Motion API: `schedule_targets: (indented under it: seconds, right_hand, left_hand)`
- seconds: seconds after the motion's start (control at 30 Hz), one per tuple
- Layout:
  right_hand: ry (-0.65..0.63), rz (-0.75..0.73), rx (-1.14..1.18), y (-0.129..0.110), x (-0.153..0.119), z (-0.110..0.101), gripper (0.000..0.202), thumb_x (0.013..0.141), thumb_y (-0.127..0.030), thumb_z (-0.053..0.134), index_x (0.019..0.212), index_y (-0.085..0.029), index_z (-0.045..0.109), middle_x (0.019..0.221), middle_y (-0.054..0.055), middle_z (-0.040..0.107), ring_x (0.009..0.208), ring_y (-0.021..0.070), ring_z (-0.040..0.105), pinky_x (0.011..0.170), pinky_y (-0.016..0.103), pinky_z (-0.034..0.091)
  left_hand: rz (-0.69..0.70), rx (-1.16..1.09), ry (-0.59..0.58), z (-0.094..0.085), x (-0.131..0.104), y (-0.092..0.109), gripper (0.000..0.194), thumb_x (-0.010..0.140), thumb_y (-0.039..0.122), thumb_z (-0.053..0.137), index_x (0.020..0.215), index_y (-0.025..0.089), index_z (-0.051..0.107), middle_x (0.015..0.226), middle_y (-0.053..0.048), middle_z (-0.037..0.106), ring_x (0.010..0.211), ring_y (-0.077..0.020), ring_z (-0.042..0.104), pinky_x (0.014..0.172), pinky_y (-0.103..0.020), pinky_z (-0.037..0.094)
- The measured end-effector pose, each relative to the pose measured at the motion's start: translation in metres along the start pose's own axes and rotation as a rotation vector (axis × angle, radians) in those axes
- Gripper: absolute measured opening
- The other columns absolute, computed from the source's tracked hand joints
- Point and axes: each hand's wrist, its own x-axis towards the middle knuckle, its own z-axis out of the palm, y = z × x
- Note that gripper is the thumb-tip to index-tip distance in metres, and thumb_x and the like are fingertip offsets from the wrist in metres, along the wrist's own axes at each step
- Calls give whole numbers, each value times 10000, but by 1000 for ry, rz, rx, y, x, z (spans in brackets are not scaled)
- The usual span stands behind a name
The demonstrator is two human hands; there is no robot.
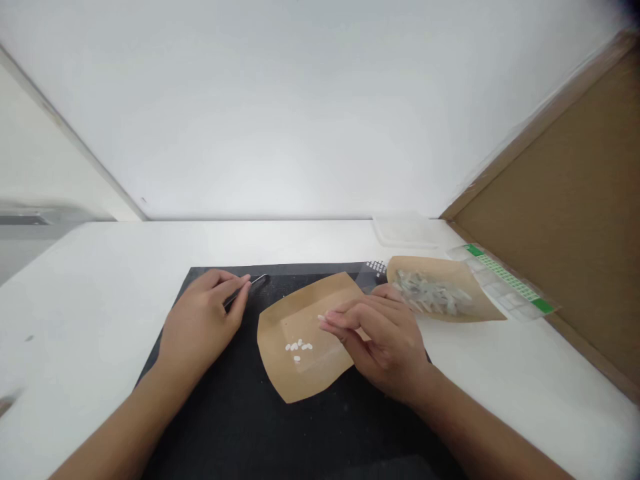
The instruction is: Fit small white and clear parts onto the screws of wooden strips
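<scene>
The right hand point(380, 337) is hovering open-fingered over the brown paper point(305, 337); tiny white bits point(299, 347) are lying just beside its fingertips point(325, 322). The left hand point(203, 320) is pinching the tweezers point(250, 285).

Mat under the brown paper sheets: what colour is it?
Black; the mat shows best in the head view, against the white table.

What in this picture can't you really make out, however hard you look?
- Head view: the dark slim tool under the left hand; the fingers cover most of it, so its kind is unclear.
- The small white pieces on the near brown paper: too small to identify.
- The pale heap on the far brown paper: blurred.
- What the right hand pinches: hidden by its fingertips.
- The clear tray at the wall: washed out.
</scene>
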Motion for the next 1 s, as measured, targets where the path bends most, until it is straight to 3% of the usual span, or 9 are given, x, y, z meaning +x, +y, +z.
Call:
schedule_targets:
  seconds: [0.13,0.27,0.4,0.57,0.63,0.73,0.83,0.9,1.0]
  right_hand:
    - [-2,-32,-16,-2,0,0,218,909,-119,803,798,-182,626,791,-55,788,678,93,740,697,323,357]
    - [-20,-131,-24,-5,0,0,181,928,-101,771,832,-181,641,845,-58,802,684,75,721,698,325,346]
    - [-27,-264,-129,-10,-2,-1,170,926,-83,745,815,-160,643,924,-39,813,733,92,721,686,350,323]
    - [-1,-385,-217,-16,0,-1,177,929,-75,702,775,-151,659,903,-1,810,752,127,725,646,363,322]
    - [9,-408,-226,-17,2,0,195,922,-68,690,755,-162,654,866,-5,799,736,128,716,640,363,329]
    - [25,-418,-229,-17,3,2,230,860,-41,720,710,-184,620,822,-29,785,709,119,694,623,360,309]
    - [43,-406,-227,-17,3,4,291,787,1,739,662,-197,565,790,-57,774,682,102,671,613,354,280]
    - [53,-395,-224,-17,3,5,306,765,14,733,653,-201,548,785,-68,771,674,94,661,617,350,282]
    - [44,-383,-219,-17,2,6,323,761,10,735,648,-203,519,807,-74,774,678,90,653,629,345,298]
  left_hand:
    - [184,-129,201,-11,-4,18,233,1017,347,632,937,223,813,849,-55,672,804,-214,582,775,-371,486]
    - [230,-545,-89,-27,-14,43,170,1004,283,659,1074,294,814,1009,-33,716,842,-171,647,717,-304,520]
    - [55,-819,-360,-31,-20,55,192,959,370,724,1112,320,828,1060,-43,744,825,-177,693,486,-226,426]
    - [-107,-924,-529,-29,-22,58,213,886,436,804,1058,323,861,982,-49,764,699,-158,659,413,-207,321]
    - [-143,-979,-552,-28,-22,60,209,869,428,827,1041,317,869,960,-53,772,762,-178,689,454,-206,384]
    - [-194,-1079,-555,-26,-22,62,167,859,388,854,1004,309,881,961,-47,792,909,-204,732,709,-244,557]
    - [-245,-1150,-579,-25,-23,63,145,895,369,830,1017,310,881,998,-41,800,977,-205,736,876,-273,569]
    - [-270,-1169,-590,-24,-23,63,141,910,376,816,1009,300,882,1001,-40,796,970,-197,723,854,-258,559]
    - [-385,-1161,-602,-22,-26,61,201,892,439,825,990,272,880,894,-34,771,717,-117,605,600,-194,460]
